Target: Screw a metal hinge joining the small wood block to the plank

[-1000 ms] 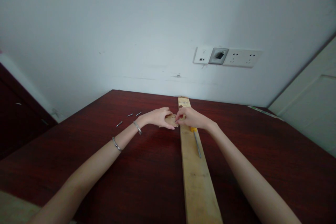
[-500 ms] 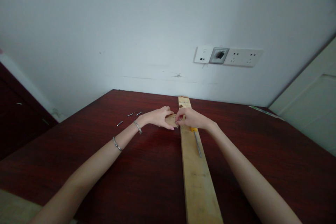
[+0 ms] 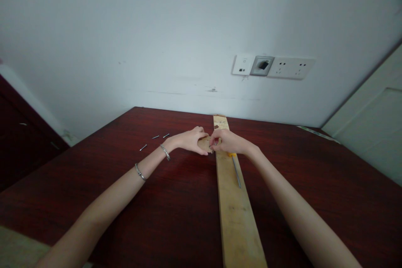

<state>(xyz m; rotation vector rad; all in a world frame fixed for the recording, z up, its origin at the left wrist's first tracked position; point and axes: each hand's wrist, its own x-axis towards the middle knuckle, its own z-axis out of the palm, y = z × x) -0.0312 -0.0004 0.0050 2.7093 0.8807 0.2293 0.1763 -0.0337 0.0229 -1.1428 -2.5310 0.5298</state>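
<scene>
My left hand (image 3: 191, 139) grips a small flat tan piece of wood (image 3: 204, 144) from its left side, thumb on the near edge and fingers on the far edge. The right end of that piece meets a long wooden plank (image 3: 240, 230). Over this end my right hand (image 3: 230, 140) is closed in a pinch. Whatever is between its fingertips is too small to make out. Under the right hand, on the plank, lies a screwdriver (image 3: 236, 172); its shaft points toward me and its yellow handle is mostly hidden.
Three loose screws (image 3: 155, 137) lie on the dark red table (image 3: 176, 217), left of my left hand. The plank runs from the near edge to the wall (image 3: 176, 42). Wall sockets (image 3: 290, 68) sit above the table, and a thin strip (image 3: 317, 134) lies at the far right.
Almost nothing differs. Both hands stay in place around the small wood piece, with only a very slight shift of the fingers.
</scene>
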